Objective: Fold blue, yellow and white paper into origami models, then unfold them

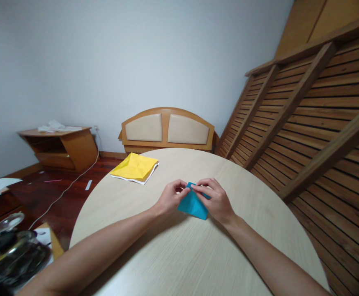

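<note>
A folded piece of blue paper (194, 206) is held between both hands over the round table, its wide end toward me and its narrow end away. My left hand (172, 196) pinches the paper's left side near the narrow end, thumb on top. On the other side, my right hand (216, 199) has its thumb and fingers closed on the upper right part of the same paper. The fingertips of both hands nearly meet there and partly cover the folds. Whether the paper rests on the table I cannot tell.
Creased yellow paper (138, 166) lies on white sheets at the far left of the round table (244, 250). Beyond stands a padded headboard (165, 144). Wooden slats (315, 123) lean along the right. A low cabinet (77, 150) and a glass pot (25, 255) are at left.
</note>
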Demonstrator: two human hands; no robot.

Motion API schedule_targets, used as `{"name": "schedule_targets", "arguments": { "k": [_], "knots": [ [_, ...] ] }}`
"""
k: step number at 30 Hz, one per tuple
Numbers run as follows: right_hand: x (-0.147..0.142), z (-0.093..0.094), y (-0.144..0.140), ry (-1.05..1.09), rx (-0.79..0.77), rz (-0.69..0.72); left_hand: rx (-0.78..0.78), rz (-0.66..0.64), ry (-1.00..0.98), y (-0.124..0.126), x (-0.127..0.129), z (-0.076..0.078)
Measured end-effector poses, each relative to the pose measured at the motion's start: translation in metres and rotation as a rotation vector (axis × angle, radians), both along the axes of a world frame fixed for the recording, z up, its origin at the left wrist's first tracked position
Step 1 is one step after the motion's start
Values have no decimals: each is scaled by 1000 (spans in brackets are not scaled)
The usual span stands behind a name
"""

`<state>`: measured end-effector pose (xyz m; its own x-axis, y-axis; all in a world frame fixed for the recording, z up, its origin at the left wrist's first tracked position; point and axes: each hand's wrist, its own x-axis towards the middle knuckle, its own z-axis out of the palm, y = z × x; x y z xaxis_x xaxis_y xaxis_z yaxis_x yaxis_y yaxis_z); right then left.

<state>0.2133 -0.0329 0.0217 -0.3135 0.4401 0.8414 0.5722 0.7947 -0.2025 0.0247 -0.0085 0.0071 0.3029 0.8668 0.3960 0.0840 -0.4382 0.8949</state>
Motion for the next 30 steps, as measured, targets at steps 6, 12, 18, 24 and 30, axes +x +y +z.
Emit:
{"name": "schedule_targets", "arguments": {
  "k": [6,12,18,24,30],
  "knots": [
    [-1,1,-1,13,0,0,8,6,4,0,0,1],
    [-1,0,0,6,-23,20,5,8,12,-2,1,1],
    [2,-2,1,-35,-21,38,15,18,5,-1,1,1],
    [3,1,0,-73,4,48,21,13,10,-2,1,0],
    [-1,3,-2,-46,-45,55,38,9,22,-2,0,0]
  ]
}}
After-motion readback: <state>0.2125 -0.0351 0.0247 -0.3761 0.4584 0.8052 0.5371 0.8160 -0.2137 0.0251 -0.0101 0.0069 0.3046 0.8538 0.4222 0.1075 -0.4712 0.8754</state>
